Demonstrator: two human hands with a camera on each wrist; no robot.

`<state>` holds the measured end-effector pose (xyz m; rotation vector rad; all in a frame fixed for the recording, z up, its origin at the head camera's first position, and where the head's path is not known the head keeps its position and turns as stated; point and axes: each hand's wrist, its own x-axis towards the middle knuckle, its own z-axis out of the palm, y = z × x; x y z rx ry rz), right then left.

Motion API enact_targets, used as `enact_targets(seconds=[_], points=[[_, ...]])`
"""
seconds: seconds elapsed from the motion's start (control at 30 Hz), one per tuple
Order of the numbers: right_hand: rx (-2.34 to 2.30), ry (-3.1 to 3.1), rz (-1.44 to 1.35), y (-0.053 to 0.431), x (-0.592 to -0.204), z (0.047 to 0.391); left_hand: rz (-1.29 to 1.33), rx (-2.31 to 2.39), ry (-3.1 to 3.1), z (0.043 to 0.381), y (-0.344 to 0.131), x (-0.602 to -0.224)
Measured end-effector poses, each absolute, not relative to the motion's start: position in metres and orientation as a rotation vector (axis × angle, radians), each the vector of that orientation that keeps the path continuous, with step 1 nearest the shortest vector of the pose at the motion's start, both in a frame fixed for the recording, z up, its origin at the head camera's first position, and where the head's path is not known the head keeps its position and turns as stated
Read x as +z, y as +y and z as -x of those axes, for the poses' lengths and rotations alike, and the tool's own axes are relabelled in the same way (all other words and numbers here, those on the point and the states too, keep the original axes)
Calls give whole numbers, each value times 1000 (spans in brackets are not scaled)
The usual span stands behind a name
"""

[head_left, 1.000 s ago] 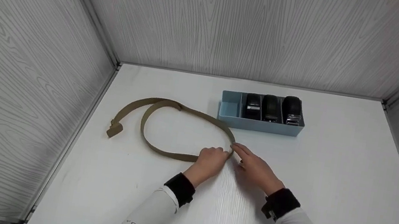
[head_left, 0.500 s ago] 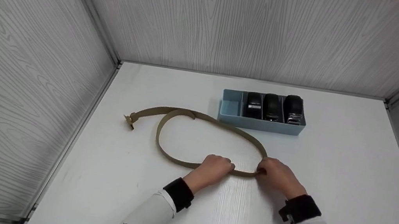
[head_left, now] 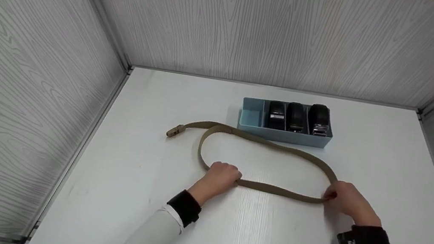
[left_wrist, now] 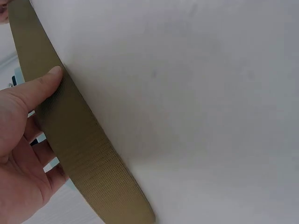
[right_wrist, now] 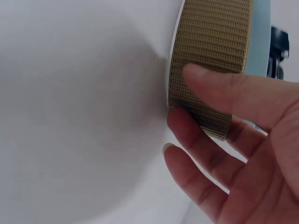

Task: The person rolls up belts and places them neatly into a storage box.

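Note:
An olive-brown webbing belt point(head_left: 271, 189) stands on its edge on the white table, bent into a long loop. Its buckle point(head_left: 175, 131) lies at the free end on the left. On the near side of the loop my left hand point(head_left: 222, 179) pinches the webbing, the thumb point(left_wrist: 44, 86) flat on its face in the left wrist view. At the loop's right bend my right hand point(head_left: 349, 201) holds the belt between thumb point(right_wrist: 210, 86) and fingers. The far side of the loop runs close to the front of a blue divided box point(head_left: 279, 136).
Several compartments divide the blue box; three hold black objects, the rightmost one being a rounded black object point(head_left: 319, 118) with a shiny front. The left compartment point(head_left: 250, 118) shows its bare floor. Grey wood-grain panels point(head_left: 231, 25) border the white table point(head_left: 109, 209).
My right hand has moved right along the table, now gripping the belt, drawing the loop longer. The buckle end has slid right and turned. My left hand has shifted slightly left since half a second ago.

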<state>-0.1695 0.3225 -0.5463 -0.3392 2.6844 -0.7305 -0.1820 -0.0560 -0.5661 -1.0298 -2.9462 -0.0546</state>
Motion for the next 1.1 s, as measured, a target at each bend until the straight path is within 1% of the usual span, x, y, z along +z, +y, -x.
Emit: enact_targets(seconds=[0.13,0.27,0.37,0.47,0.6,0.73,0.8,0.87,1.1], points=[[-717,2698,256,341,-540,164,1022,-128,-2961,183,-62,-567],[-625,2706,219,334,-525,155,1038,-178,-3007,181,-65,-570],[-574,2732,278,309,-512,149,1059,-161,-3009,178,-58,-572],[-604,2757,444,272,-508,144,1081,-99,-2982,174,-41,-572],[-663,2726,688,221,-520,134,1080,5,-2906,166,-9,-570],[-655,2686,862,195,-536,128,1098,47,-2851,160,9,-569],[-641,2688,893,195,-539,128,1127,56,-2845,159,9,-569],[-625,2679,851,201,-541,129,1151,48,-2854,160,5,-569],[-662,2630,577,245,-541,141,1149,-88,-2903,171,-26,-571]])
